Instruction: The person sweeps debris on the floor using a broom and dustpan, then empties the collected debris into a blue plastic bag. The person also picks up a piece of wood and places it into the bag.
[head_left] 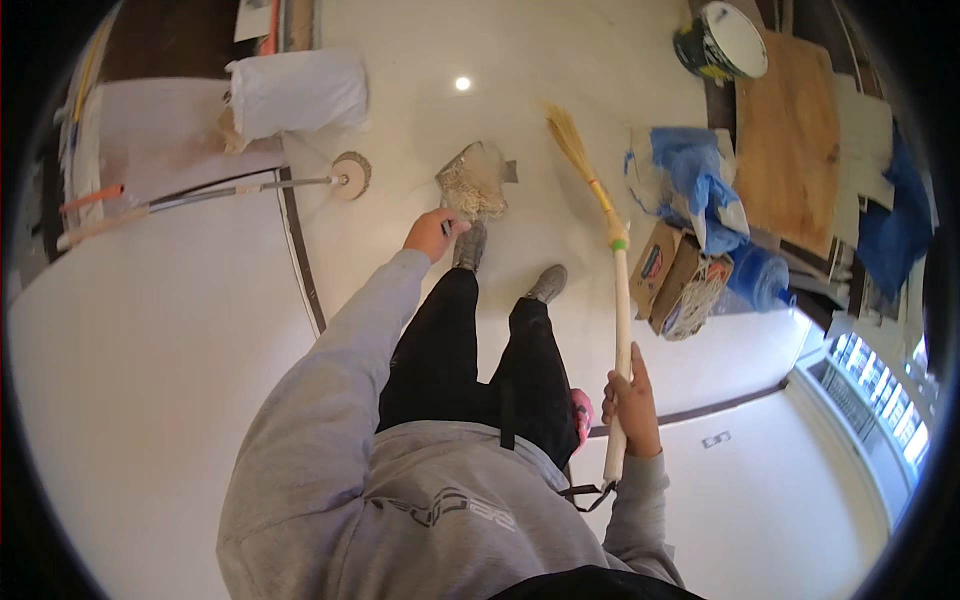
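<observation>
In my right hand (634, 405) is a broom (619, 310) with a long pale handle, fingers closed around it near its lower end in view. Its yellow straw bristles point up and away over the floor, and a black strap loops from the handle's end. My left hand (434, 234) is closed in front of my left shoe (470, 245), with a small dark bit showing at the fingers. Just beyond it lies a clear plastic bag (474, 182) of pale, stringy stuff. Whether that hand grips the bag, I cannot tell.
A long-handled round brush (350, 176) leans at the left near a white sack (300, 92). To the right are blue sheeting (702, 185), an opened carton (672, 270), a blue water jug (760, 277), a wooden board (788, 140) and a paint bucket (735, 42).
</observation>
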